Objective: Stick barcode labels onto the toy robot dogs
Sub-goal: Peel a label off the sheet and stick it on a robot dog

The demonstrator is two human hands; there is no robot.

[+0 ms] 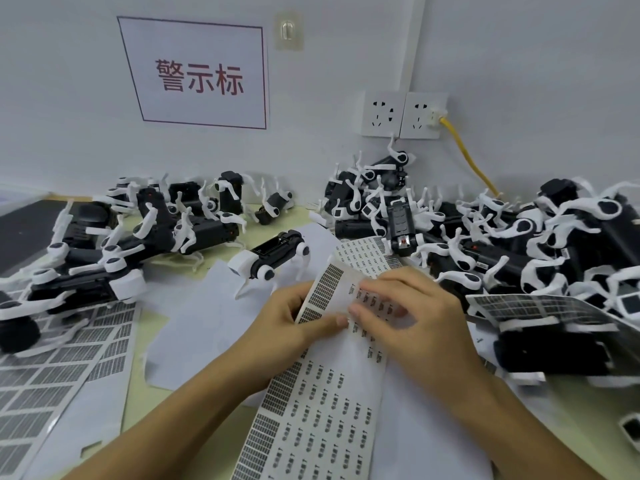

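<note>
A long white sheet of barcode labels (322, 410) runs from the table's front edge up to my hands. My left hand (294, 323) holds its left side, thumb lying on top near the bend. My right hand (405, 313) rests on the sheet with fingertips pinching at a small label next to the left thumb. One black and white toy robot dog (273, 254) stands alone just beyond my hands. Piles of the same dogs lie at the left (138, 237) and at the right (519, 244).
Used label sheets (62, 368) lie at the front left, another (540, 306) on the right pile. Loose white paper (207, 323) covers the table's middle. On the wall hang a red-lettered sign (201, 77) and sockets (401, 114) with a yellow cable (467, 157).
</note>
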